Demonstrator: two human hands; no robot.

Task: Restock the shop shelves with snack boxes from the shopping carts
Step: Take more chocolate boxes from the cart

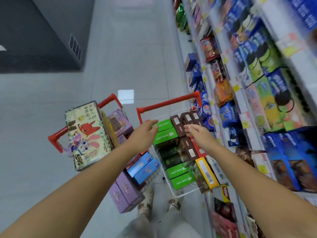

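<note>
Left grip [145, 133] released, fingers straight, held out over the green boxes [163, 125]; right grip [197, 133] likewise empty, fingers loosely spread above the brown boxes [181, 124]. Cannot tell whether either touches yet. Both sets packed on edge at the far end of the wire cart [171, 102], just beside the shelves [237, 93]. Probably about to lift a box each. Could drag a neighbour up too, given the tight packing, and drop it onto the floor [120, 48]. Could also mis-shelve, with the shelves crowded and blurred. Worth minding the second cart [54, 140] close on the left: heaped with a cartoon box [85, 134] and purple boxes [123, 191], easily nudged by an elbow or foot.
</note>
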